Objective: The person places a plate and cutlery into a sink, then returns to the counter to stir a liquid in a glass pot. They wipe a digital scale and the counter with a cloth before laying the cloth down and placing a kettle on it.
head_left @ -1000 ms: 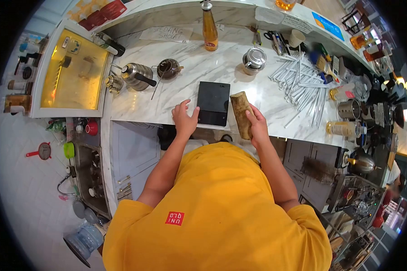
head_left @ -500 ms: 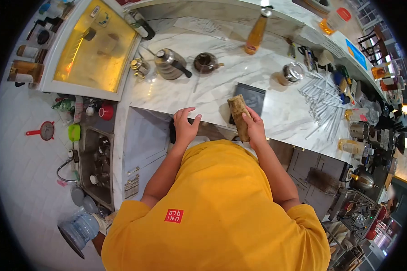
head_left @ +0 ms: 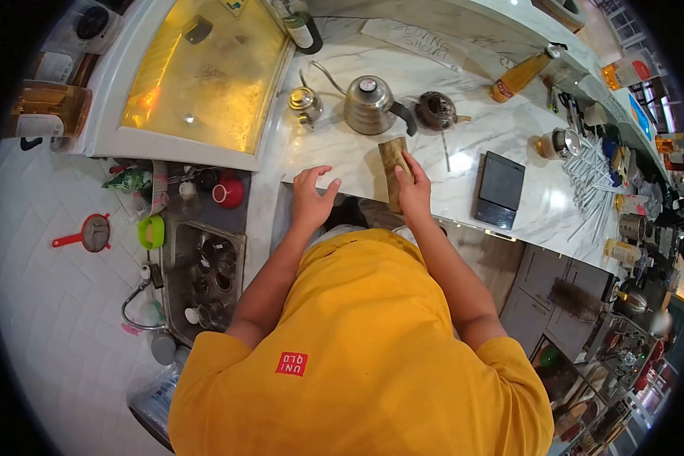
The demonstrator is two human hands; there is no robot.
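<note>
A stained brown cloth [head_left: 392, 166], folded into a long strip, is in my right hand [head_left: 414, 188], over the front edge of the marble counter [head_left: 448, 144]. My left hand [head_left: 314, 199] is empty, its fingers apart and curved, near the counter edge to the left of the cloth. Beyond the hands stand a steel gooseneck kettle [head_left: 369, 106] and, to its right, a glass pot [head_left: 436, 111] with dark contents. A black scale [head_left: 499, 190] lies on the counter right of my right hand.
A yellow-lit cabinet [head_left: 197, 83] stands at the left, with a sink [head_left: 201, 277] below it. A small metal-topped jar [head_left: 304, 102] is left of the kettle. Toward the right are an amber bottle [head_left: 520, 74], a lidded jar [head_left: 558, 144] and many straws [head_left: 589, 182].
The view has shifted left, so the counter items appear farther right. My right hand, still with the cloth, is now left of the scale instead of in front of it. My left hand remains apart and empty.
</note>
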